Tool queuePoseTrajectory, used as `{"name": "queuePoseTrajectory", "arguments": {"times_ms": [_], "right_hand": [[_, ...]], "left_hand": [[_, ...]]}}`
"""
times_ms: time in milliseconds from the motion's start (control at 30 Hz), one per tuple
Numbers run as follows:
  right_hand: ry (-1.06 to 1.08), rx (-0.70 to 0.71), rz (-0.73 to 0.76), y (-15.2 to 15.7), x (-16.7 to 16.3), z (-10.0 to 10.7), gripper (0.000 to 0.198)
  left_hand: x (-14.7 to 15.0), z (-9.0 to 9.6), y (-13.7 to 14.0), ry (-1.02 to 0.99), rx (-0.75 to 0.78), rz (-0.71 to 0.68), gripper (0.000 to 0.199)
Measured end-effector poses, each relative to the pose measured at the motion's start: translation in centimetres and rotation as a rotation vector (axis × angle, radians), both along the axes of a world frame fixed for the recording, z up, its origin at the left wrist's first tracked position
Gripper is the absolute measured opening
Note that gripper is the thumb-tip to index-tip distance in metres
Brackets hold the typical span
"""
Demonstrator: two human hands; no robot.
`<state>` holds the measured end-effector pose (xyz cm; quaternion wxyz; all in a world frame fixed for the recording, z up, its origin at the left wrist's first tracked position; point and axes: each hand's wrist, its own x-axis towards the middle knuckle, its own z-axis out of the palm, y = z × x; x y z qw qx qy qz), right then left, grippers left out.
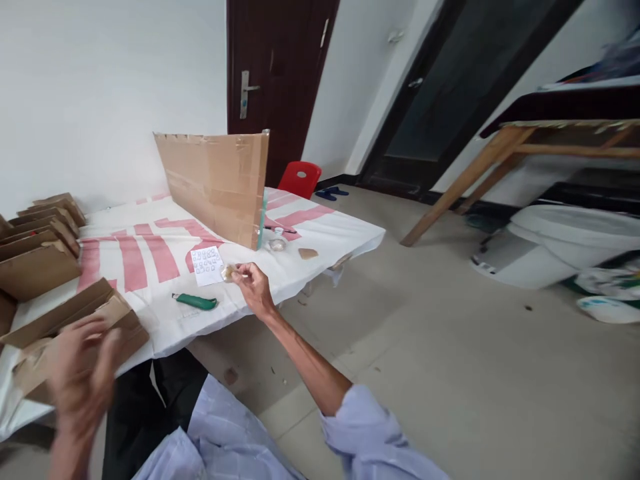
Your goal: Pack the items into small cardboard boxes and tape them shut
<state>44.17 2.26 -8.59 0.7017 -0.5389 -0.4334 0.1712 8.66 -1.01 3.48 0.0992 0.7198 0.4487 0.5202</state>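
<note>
My right hand (254,287) is closed in a pinch on a small yellowish, partly see-through piece (229,272), whose kind I cannot make out. It is over the table's front edge, beside a white paper (207,265) with rows of small drawn marks. A green utility knife (196,301) lies on the cloth left of that hand. My left hand (83,370) is blurred, thumb and fingers apart, in front of an open cardboard box (127,330) at the near left. Nothing shows between its fingers, and whether it touches the box is unclear.
A large flat cardboard carton (220,183) stands upright on the table (345,233). Near it lie a tape roll (277,245) and a brown cardboard scrap (308,253). More cardboard boxes (45,263) line the left side. A red chair (301,179) stands behind the table.
</note>
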Motion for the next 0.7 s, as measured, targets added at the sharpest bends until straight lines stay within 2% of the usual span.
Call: {"name": "queuePoseTrajectory", "arguments": {"times_ms": [100, 167, 233, 367, 533, 700], "right_hand": [[0.053, 0.064, 0.181, -4.0, -6.2, 1.0, 0.033], [0.027, 0.077, 0.231, -6.2, -9.3, 1.8, 0.029], [-0.019, 0.100, 0.238, -7.8, -11.3, 2.6, 0.026], [-0.009, 0.117, 0.253, -9.1, -13.1, 3.0, 0.025], [0.249, 0.056, 0.347, -9.6, -14.5, 2.5, 0.034], [0.486, 0.090, 0.427, -10.0, -15.5, 2.4, 0.044]], "left_hand": [[4.7, -2.4, -0.3, 0.004, -0.291, -0.221, 0.041], [7.2, -3.8, -0.4, -0.059, -0.445, -0.361, 0.059], [8.5, -4.8, -0.7, -0.101, -0.518, -0.449, 0.064], [8.1, -5.7, -1.8, -0.187, -0.572, -0.519, 0.053], [6.9, -6.2, -2.7, -0.285, -0.567, -0.539, 0.054], [6.6, -6.5, -3.0, -0.354, -0.601, -0.599, 0.054]]}}
